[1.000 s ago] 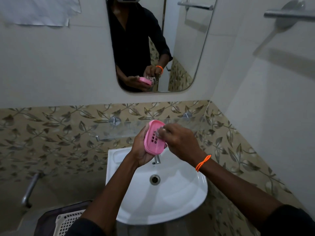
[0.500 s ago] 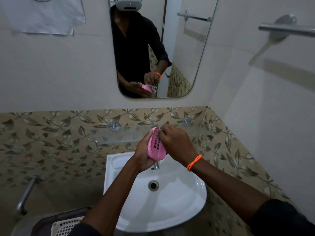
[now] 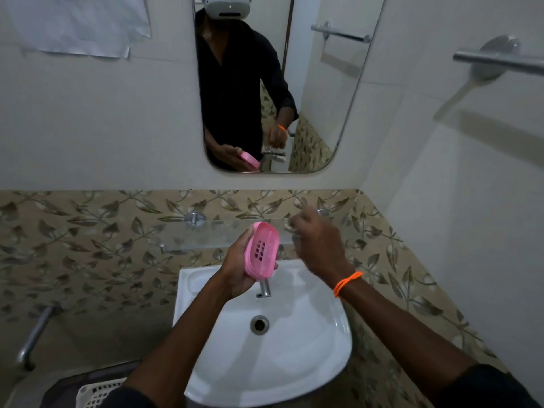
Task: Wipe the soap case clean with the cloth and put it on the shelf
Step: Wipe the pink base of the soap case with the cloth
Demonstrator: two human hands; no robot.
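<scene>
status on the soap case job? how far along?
Wiping looks finished or paused: the right hand holds the cloth off to the side, clear of the soap case. In hand: the left hand grips the case above the sink. Left: set it on the glass shelf.

**Pink, white and leaf-print beige**

The pink oval plastic soap case [image 3: 261,252] has a grid of dark drain holes. The white ceramic basin [image 3: 294,348] sits below a band of beige wall tiles [image 3: 88,245] patterned with grey-brown leaves. An orange thread band [image 3: 347,282] circles one wrist. The metal towel bar [image 3: 500,61] is silver-grey, and the sleeves are black.
</scene>
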